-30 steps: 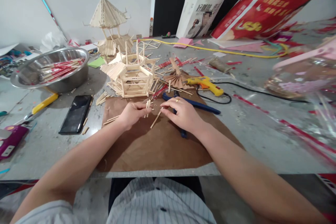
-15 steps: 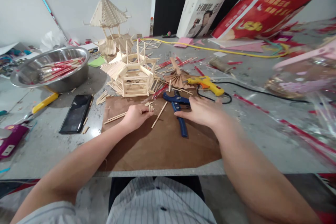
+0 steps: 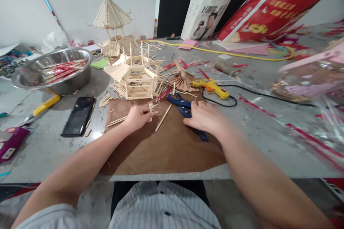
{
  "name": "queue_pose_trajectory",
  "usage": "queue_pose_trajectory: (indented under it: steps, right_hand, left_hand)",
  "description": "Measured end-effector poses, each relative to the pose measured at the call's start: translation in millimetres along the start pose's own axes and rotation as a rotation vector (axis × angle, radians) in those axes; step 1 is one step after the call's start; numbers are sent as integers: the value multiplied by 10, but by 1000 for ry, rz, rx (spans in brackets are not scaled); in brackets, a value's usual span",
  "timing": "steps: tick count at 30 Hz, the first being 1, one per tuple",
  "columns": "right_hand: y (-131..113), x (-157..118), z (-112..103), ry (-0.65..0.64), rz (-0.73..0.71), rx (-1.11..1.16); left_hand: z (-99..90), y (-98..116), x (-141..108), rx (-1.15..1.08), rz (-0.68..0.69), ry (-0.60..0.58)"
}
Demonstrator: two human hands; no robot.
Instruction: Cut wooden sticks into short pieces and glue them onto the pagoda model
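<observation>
My left hand [image 3: 139, 117] is closed in a pinch on a few short wooden sticks [image 3: 151, 111], held upright just above the brown mat [image 3: 161, 154]. My right hand [image 3: 204, 115] lies over blue hand cutters [image 3: 182, 106], thumb on one side and fingers on the other. Their jaws point to the upper left, and one handle shows below the palm. A single longer stick [image 3: 163, 118] rests on the mat between my hands. Two thin sticks [image 3: 116, 121] lie left of my left hand. Behind it stands a partly built hexagonal stick model [image 3: 138, 84].
A yellow glue gun [image 3: 212, 87] with a black cord lies beyond my right hand, by a folded brown paper fan [image 3: 182, 79]. To the left are a phone [image 3: 77, 116], a yellow-handled knife [image 3: 47, 104] and a metal bowl [image 3: 83, 75]. A finished-looking stick pavilion [image 3: 111, 16] stands behind.
The blue cutters have turned under my right hand, their handle swinging to the right. My right hand has closed in on them. The sticks in my left hand now stand more upright.
</observation>
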State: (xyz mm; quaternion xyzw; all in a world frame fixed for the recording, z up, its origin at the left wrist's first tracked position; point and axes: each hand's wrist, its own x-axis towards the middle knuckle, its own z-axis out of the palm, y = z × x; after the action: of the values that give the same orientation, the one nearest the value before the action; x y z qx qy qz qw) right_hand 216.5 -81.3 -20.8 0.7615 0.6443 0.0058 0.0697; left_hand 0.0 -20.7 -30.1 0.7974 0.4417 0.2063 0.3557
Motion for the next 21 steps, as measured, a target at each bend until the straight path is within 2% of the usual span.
queue_pose_trajectory:
  steps: [3,9,16,21]
  right_hand:
    - [33,20,20,-16,-23,5]
    - [36,45,44,21,-52,6]
    - [10,99,24,-8,-3,15]
    - [35,56,-26,1,-52,29]
  left_hand:
    - [-25,12,1,-128,-55,-56]
    - [-71,117,-36,-316,-165,-87]
    - [-84,128,-44,-426,-173,-126]
    - [-83,83,-38,-444,-157,-173]
